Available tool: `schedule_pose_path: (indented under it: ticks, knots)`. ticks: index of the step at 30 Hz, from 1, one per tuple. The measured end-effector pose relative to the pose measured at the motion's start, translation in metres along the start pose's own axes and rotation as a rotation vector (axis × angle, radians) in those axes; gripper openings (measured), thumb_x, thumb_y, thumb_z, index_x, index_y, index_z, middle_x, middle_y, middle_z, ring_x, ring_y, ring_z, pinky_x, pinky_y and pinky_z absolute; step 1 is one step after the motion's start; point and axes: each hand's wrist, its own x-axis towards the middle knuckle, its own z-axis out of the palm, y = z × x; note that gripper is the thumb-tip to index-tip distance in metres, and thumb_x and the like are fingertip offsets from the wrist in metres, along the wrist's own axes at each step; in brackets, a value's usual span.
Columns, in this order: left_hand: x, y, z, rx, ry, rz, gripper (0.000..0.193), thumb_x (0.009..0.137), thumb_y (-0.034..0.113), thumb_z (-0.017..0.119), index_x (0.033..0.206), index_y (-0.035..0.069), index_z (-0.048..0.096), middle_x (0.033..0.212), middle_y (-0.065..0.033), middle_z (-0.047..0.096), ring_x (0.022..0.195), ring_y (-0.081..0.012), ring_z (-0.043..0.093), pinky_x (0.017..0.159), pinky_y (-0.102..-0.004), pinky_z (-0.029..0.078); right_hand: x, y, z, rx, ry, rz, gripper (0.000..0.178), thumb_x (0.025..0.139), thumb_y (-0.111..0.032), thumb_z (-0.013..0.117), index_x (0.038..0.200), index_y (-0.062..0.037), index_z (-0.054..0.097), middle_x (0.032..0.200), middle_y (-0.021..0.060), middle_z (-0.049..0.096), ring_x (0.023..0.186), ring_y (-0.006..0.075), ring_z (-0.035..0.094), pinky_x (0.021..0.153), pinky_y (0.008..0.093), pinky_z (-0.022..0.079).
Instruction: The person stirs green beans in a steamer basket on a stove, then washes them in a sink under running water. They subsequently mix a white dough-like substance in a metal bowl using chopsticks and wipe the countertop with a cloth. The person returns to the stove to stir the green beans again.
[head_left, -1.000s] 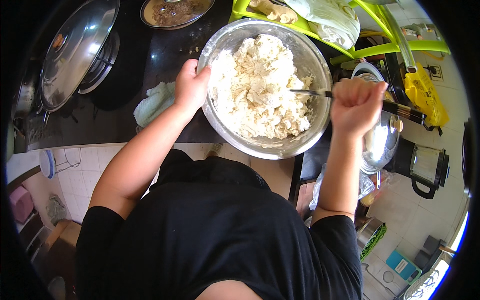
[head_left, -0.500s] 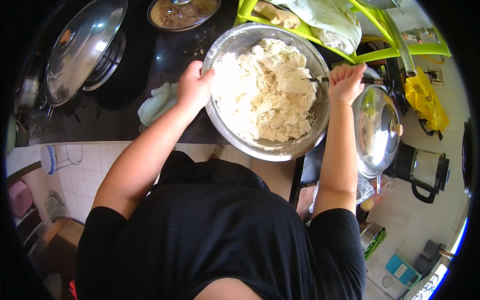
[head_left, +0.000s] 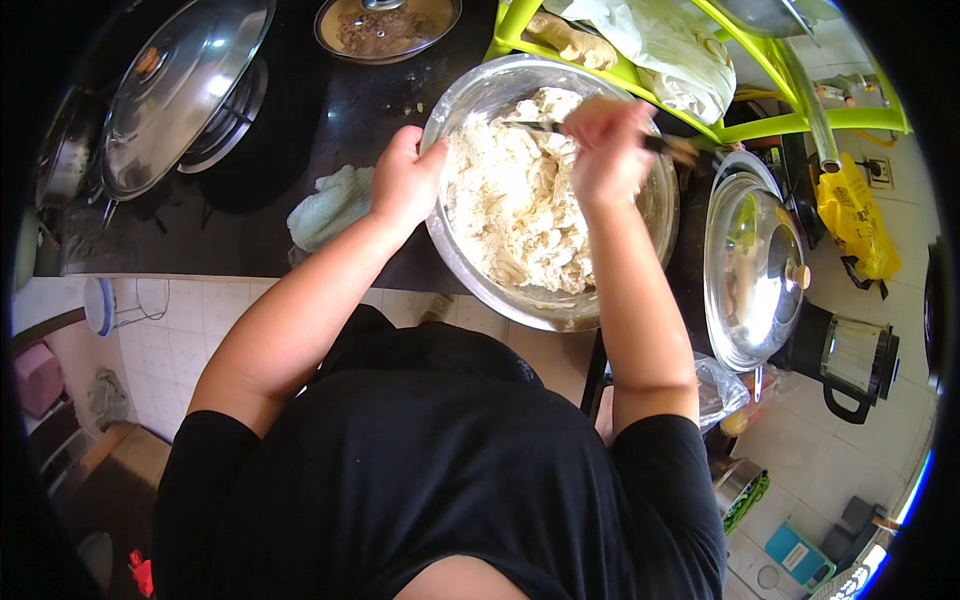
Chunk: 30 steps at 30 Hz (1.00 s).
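Dough (head_left: 515,220) in metal bowl (head_left: 657,215), left hand (head_left: 405,180) against its side.

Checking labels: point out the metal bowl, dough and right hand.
Metal bowl (head_left: 657,212), head view: bare inner wall, right side.
Dough (head_left: 522,222), head view: middle of its surface.
Right hand (head_left: 610,155), head view: middle of the fist.

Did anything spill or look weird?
Yes, a little: some pale crumbs lie on the dark counter, left of the bowl. They look odd because they're outside it, perhaps bits of its dough.
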Motion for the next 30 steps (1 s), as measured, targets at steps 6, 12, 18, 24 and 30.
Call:
schedule_pose_path:
  ticks: [6,12,18,24,30]
  knots:
    - [-0.001,0.0,-0.002,0.031,0.013,0.012,0.024,0.082,0.024,0.06,0.089,0.001,0.056,0.075,-0.0101,0.063,0.067,-0.0185,0.06,0.063,-0.0313,0.046,-0.023,0.017,-0.009,0.403,-0.039,0.525,0.052,0.095,-0.043,0.028,0.055,-0.0116,0.023,0.05,0.0002,0.02,0.047,0.0144,0.017,0.048,0.0309,0.019]
    - [0.001,-0.005,0.001,-0.012,0.01,-0.008,0.024,0.082,0.023,0.06,0.088,0.001,0.056,0.075,-0.0102,0.063,0.067,-0.0182,0.06,0.063,-0.0313,0.046,-0.05,-0.034,-0.055,0.215,-0.23,0.645,0.053,0.093,-0.047,0.034,0.053,-0.013,0.025,0.047,-0.0007,0.019,0.042,0.0133,0.016,0.043,0.0299,0.015]
    - [-0.001,-0.003,0.001,-0.068,0.009,0.002,0.022,0.082,0.021,0.061,0.087,0.001,0.055,0.074,-0.0093,0.063,0.066,-0.0167,0.06,0.061,-0.0306,0.046,-0.008,-0.061,-0.056,0.127,-0.001,0.324,0.057,0.091,-0.052,0.036,0.053,-0.0114,0.025,0.047,-0.0001,0.019,0.043,0.013,0.019,0.043,0.0286,0.017]
    - [0.004,0.0,0.001,-0.069,-0.001,0.025,0.023,0.082,0.022,0.061,0.086,0.0,0.055,0.073,-0.009,0.063,0.065,-0.0165,0.059,0.06,-0.0307,0.045,-0.024,0.009,-0.044,-0.007,-0.042,0.16,0.051,0.094,-0.043,0.037,0.056,-0.0091,0.029,0.049,0.0016,0.026,0.048,0.0152,0.025,0.05,0.0313,0.025]
    - [0.004,-0.008,0.0,-0.051,0.006,0.017,0.023,0.082,0.022,0.061,0.087,0.001,0.056,0.074,-0.0096,0.063,0.066,-0.0168,0.06,0.061,-0.0306,0.045,-0.058,-0.04,-0.063,0.112,-0.249,0.465,0.051,0.095,-0.041,0.032,0.054,-0.01,0.028,0.048,0.0005,0.024,0.046,0.0139,0.021,0.047,0.0311,0.021]
